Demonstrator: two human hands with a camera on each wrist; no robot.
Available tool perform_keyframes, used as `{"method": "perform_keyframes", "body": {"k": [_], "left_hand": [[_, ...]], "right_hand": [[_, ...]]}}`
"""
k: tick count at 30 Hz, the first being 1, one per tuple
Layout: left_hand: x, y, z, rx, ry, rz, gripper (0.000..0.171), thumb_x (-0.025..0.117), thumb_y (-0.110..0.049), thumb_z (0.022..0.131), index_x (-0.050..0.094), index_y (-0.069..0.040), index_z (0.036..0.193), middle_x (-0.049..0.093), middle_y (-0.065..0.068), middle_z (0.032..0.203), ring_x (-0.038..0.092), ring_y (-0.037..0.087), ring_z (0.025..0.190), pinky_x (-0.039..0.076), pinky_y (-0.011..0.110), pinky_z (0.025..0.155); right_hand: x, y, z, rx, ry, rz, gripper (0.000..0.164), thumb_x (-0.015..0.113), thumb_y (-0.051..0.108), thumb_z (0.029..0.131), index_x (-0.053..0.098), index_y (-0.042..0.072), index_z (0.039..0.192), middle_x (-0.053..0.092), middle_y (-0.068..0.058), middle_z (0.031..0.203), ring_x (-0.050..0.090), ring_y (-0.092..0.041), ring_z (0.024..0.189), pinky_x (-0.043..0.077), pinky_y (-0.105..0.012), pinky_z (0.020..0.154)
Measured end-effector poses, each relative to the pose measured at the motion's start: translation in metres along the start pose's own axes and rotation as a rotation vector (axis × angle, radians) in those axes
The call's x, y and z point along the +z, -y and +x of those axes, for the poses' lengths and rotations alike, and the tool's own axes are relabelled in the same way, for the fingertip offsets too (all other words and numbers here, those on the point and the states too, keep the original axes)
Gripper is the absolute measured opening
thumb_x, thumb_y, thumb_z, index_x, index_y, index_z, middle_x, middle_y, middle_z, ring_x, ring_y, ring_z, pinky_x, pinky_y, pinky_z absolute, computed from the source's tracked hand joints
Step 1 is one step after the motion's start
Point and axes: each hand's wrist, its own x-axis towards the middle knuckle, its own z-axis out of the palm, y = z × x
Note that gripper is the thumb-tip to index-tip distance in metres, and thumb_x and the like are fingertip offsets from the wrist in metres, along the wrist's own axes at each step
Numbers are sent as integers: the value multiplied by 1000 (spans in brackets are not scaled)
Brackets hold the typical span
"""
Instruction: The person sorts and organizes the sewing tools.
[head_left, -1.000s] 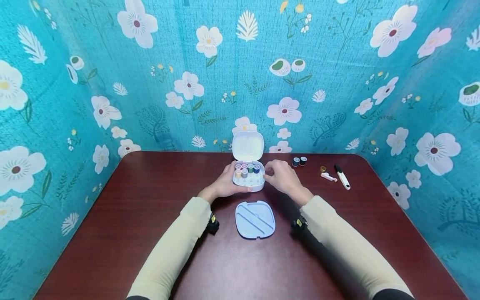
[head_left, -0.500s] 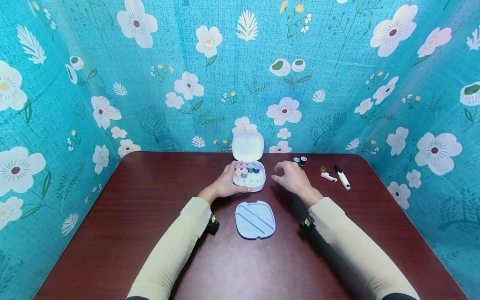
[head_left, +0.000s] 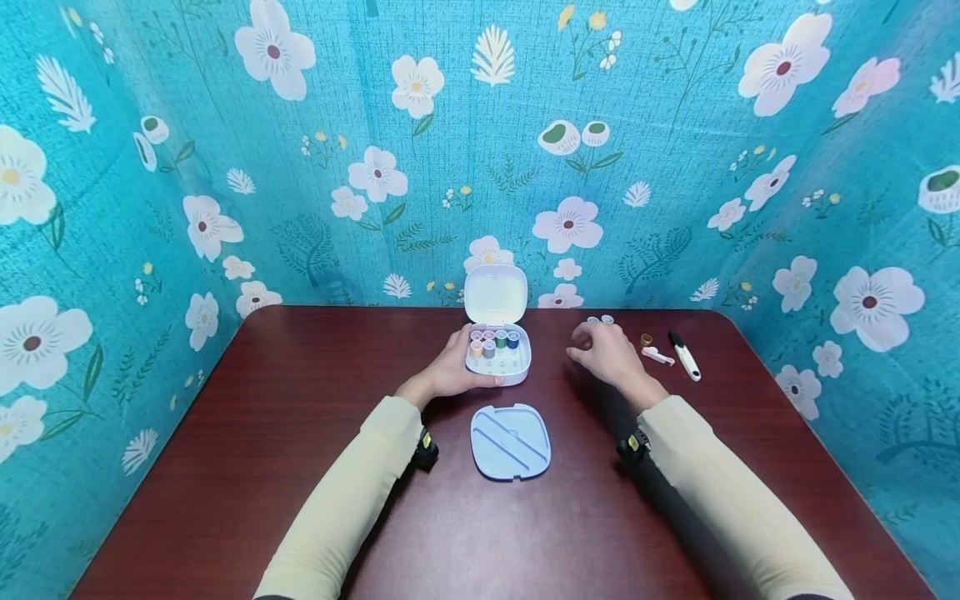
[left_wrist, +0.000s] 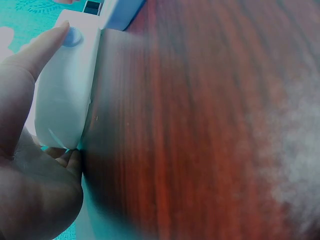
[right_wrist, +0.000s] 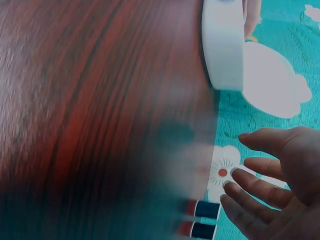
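Observation:
A white sewing box [head_left: 516, 377] stands on the table with its lid [head_left: 496, 293] raised at the back. Several thread spools [head_left: 501, 338] stand upright on pegs inside, mostly in the rear rows. My left hand [head_left: 448, 371] grips the box from its left side. In the left wrist view, the thumb [left_wrist: 42, 49] lies on the front wall by a light blue button [left_wrist: 72, 37]. To the right of the box, my right hand [head_left: 606, 354] is empty, its fingers loosely spread. Two dark thread spools [right_wrist: 206, 210] stand just past it, partly hidden behind the hand in the head view.
In front of the box lies a light blue tray insert [head_left: 510, 442] with diagonal ridges. Farther right are a gold thimble-like ring [head_left: 646, 340], a small pink-and-white tool [head_left: 657, 356] and a black-and-white snipper-like tool [head_left: 686, 357]. A flowered cloth [head_left: 337, 167] hangs behind the table.
My right hand has moved right, away from the box toward the two dark spools, and now covers most of them in the head view. The left hand and box have stayed still.

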Motion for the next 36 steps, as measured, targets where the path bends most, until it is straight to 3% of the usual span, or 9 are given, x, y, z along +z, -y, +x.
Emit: {"method": "perform_keyframes", "body": {"k": [19, 28, 36], "left_hand": [[0, 1, -1, 21, 1, -11, 119, 92, -46, 73, 18, -13, 161, 30, 15, 155, 39, 29, 136, 35, 48, 114], [0, 1, 0, 26, 0, 1, 118, 91, -45, 73, 18, -13, 161, 30, 15, 155, 38, 29, 137, 35, 47, 115], [0, 1, 0, 25, -2, 10, 118, 92, -44, 73, 18, -13, 160, 31, 14, 154, 39, 28, 135, 36, 46, 114]], "right_hand": [[-13, -40, -1, 90, -15, 54, 37, 76, 15, 91, 68, -6, 120, 71, -25, 112, 68, -38, 101, 51, -55, 91], [-8, -57, 5, 153, -10, 171, 50, 75, 14, 92, 58, -12, 132, 68, -31, 119, 69, -42, 108, 52, -54, 95], [0, -60, 10, 201, 36, 291, 63, 74, 18, 93, 49, -11, 142, 58, -32, 136, 60, -45, 124, 45, -55, 106]]}}
